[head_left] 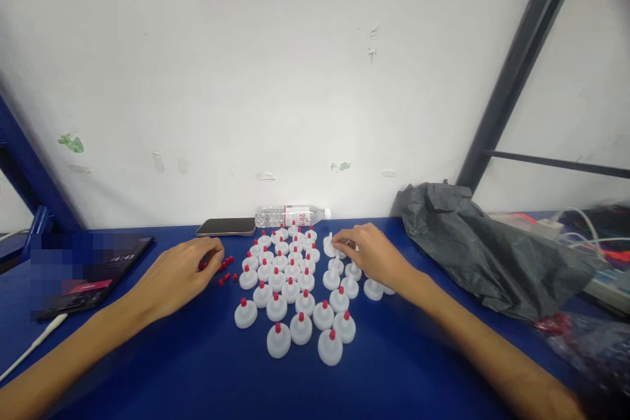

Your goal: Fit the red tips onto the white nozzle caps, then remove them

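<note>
My left hand (pixel 184 272) rests on the blue table with its fingers curled and thumb and forefinger closed at a few small red tip caps; red shows in the gap between them. More loose red tip caps (pixel 227 276) lie just right of its fingertips. My right hand (pixel 371 251) pinches a white nozzle cap (pixel 329 248) without a red tip at the back of the right group. Several bare white nozzle caps (pixel 331 279) stand under and around that hand. Between my hands, many white nozzle caps (pixel 277 280) stand upright with red tips on.
A dark phone (pixel 226 227) and a clear water bottle (pixel 290 216) lie along the wall. At left are a larger phone (pixel 98 275) and a white cable (pixel 37 343). A dark plastic bag (pixel 482 249) and a clear bag (pixel 585 348) sit at right.
</note>
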The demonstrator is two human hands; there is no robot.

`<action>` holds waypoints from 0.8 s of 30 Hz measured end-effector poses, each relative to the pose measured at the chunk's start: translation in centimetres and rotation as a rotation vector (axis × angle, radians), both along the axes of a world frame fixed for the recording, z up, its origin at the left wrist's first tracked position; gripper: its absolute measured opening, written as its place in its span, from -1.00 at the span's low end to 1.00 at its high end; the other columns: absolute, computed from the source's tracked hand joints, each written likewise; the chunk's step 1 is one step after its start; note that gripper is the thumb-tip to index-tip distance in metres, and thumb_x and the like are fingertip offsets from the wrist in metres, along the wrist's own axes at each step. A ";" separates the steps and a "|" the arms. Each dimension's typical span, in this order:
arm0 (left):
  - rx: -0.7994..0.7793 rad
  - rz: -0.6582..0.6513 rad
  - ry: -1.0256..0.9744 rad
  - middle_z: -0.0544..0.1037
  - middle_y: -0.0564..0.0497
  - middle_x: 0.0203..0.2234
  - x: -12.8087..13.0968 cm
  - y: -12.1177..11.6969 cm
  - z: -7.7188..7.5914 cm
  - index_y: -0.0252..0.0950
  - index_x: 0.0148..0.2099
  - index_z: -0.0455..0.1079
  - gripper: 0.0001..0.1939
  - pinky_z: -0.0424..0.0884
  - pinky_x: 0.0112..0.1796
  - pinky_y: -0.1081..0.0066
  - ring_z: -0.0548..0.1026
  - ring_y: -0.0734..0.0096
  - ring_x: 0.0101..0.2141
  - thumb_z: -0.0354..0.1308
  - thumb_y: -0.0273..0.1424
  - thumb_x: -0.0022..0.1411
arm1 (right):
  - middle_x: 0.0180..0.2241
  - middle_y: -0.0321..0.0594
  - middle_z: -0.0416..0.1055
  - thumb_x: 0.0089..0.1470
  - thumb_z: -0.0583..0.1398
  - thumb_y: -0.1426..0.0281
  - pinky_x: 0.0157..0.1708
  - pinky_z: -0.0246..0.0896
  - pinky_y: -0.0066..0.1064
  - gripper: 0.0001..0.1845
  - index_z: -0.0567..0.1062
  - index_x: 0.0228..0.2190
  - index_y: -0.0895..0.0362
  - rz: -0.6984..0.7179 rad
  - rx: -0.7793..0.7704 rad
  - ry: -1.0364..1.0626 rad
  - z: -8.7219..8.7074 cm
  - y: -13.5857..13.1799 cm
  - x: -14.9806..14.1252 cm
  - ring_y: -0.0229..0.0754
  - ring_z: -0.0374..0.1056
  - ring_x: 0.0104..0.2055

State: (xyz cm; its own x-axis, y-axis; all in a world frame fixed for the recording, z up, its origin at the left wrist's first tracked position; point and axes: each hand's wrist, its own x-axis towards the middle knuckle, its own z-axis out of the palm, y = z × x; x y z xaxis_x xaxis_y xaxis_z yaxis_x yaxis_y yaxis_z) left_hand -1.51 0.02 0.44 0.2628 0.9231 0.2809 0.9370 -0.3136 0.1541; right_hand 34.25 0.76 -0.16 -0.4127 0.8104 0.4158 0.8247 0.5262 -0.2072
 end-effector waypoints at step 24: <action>-0.084 -0.015 0.046 0.56 -0.03 -0.27 -1.6 1.4 -1.1 -0.19 -0.19 0.43 -0.70 0.33 -0.22 0.29 0.48 0.20 -0.24 -0.08 -0.20 0.28 | -0.50 -0.36 0.51 0.04 0.31 0.20 -0.55 0.12 -0.55 -0.69 0.61 -0.18 0.07 0.424 -0.705 0.106 3.4 -3.1 0.9 -0.35 0.30 -0.53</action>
